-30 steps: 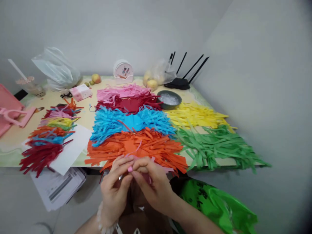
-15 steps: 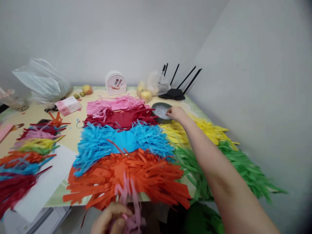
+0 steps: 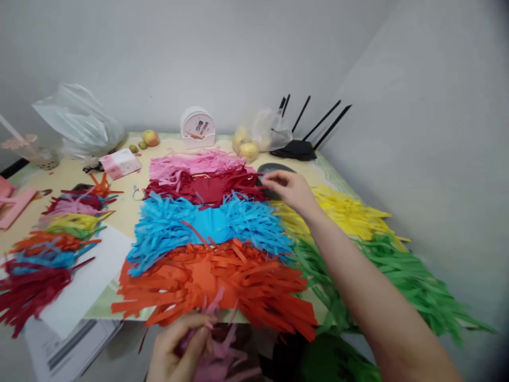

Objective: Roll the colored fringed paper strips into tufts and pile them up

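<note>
At the front edge of the table, my left hand (image 3: pixel 185 345) pinches a pink fringed tissue-paper tassel (image 3: pixel 222 355), whose strips hang below and stick up over the orange paper. My right hand (image 3: pixel 292 188) is stretched out over the dark bowl (image 3: pixel 276 168), fingertips pressed together. Whatever sits between those fingertips is too small to make out. Under my arms lie bundles of fringed tissue paper: orange (image 3: pixel 207 286), blue (image 3: pixel 214 225), dark red (image 3: pixel 207 188) and pink (image 3: pixel 202 162). Yellow fringe (image 3: pixel 345 212) and green fringe (image 3: pixel 405 276) spread out beneath my right forearm.
More tassels in mixed colours (image 3: pixel 59 249) lie at the left by a white sheet (image 3: pixel 95 276). Along the back stand a plastic bag (image 3: pixel 83 122), an apple (image 3: pixel 151 138), a round white holder (image 3: pixel 198 127), bagged fruit (image 3: pixel 248 148) and a black router (image 3: pixel 294 149) with antennas.
My right hand has lifted slightly out of the bowl and back toward me. My left hand still pinches the pink tassel. The whole view has shifted a little.
</note>
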`<state>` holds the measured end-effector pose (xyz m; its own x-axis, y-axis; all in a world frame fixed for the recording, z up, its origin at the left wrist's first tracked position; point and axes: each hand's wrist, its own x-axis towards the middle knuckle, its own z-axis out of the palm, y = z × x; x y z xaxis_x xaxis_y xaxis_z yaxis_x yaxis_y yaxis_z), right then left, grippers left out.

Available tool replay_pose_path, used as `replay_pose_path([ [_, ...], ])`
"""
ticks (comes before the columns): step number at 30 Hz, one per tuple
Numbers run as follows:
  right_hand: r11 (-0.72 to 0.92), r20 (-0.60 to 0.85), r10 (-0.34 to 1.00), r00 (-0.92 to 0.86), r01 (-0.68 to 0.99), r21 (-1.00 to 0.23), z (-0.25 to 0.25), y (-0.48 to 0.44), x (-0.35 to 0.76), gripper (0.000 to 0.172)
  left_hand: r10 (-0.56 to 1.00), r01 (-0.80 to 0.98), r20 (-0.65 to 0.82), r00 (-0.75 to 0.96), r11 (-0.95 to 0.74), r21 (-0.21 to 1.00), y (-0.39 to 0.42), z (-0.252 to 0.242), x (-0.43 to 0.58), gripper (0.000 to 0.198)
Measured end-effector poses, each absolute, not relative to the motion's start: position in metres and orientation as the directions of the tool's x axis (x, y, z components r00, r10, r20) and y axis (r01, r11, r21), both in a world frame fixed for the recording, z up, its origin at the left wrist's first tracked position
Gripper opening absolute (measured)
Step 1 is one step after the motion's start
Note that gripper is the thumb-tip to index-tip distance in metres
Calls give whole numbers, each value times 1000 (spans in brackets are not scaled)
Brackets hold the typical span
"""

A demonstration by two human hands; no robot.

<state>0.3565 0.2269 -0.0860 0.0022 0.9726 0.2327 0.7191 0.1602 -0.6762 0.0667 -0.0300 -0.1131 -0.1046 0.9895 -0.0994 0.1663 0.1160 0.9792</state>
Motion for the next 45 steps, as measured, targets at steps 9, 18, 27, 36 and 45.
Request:
replay_pose_path([
  [9,50,59,974,-220,-49,-998,-96,14,221,14,994,80,62,-91,-55,995,-24,-91,56,12],
  [18,-3,19,993,-113,-196,-981,-102,-39,186,14,975,245,213,-62,-192,950,-59,-92,39,8],
  [27,26,30,999,-24,-145,-989,-111,-59,176,8,968,356,243,65,-250,901,-69,-96,31,10],
  [36,90,89,996,8,-37,-995,-116,-59,177,9,995,124,83,50,-88,988,-76,-110,37,15],
  [45,186,189,982,27,81,-979,-112,-59,184,6,992,128,103,73,-112,985,-76,-113,36,24],
])
